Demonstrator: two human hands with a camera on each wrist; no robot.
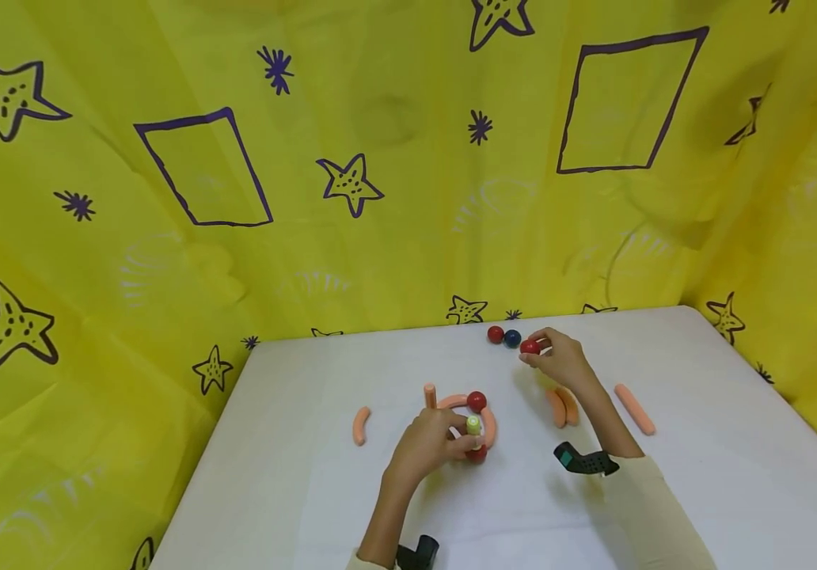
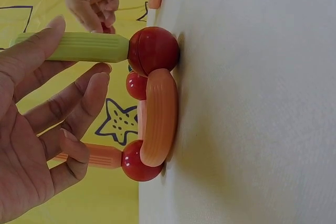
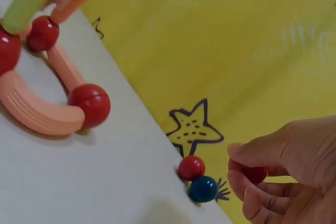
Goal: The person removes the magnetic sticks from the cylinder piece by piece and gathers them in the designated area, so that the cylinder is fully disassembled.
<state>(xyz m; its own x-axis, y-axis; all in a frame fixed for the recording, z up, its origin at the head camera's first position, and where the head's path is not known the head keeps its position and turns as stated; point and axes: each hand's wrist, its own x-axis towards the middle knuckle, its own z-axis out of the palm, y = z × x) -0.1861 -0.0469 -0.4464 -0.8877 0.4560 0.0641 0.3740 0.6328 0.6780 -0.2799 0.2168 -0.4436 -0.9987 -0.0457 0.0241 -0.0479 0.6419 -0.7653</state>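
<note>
My left hand (image 1: 426, 445) pinches a light green rod (image 2: 89, 47) between thumb and fingers. The rod stands on a red ball (image 2: 154, 51), one corner of a ring of curved orange rods (image 3: 39, 108) and red balls lying on the table. Another ball of the ring (image 2: 140, 161) carries an upright straight orange rod (image 2: 102, 156), close by the left hand's fingers. Farther back and to the right, my right hand (image 1: 561, 360) holds a loose red ball (image 3: 249, 172) between thumb and fingertips.
Near the right hand, a red ball (image 1: 495, 334) and a dark blue ball (image 1: 512, 339) lie side by side at the table's back. Two curved orange rods (image 1: 556, 408) and a straight one (image 1: 634, 409) lie on the right, another curved rod (image 1: 361, 425) on the left. Yellow cloth (image 1: 394, 261) hangs behind.
</note>
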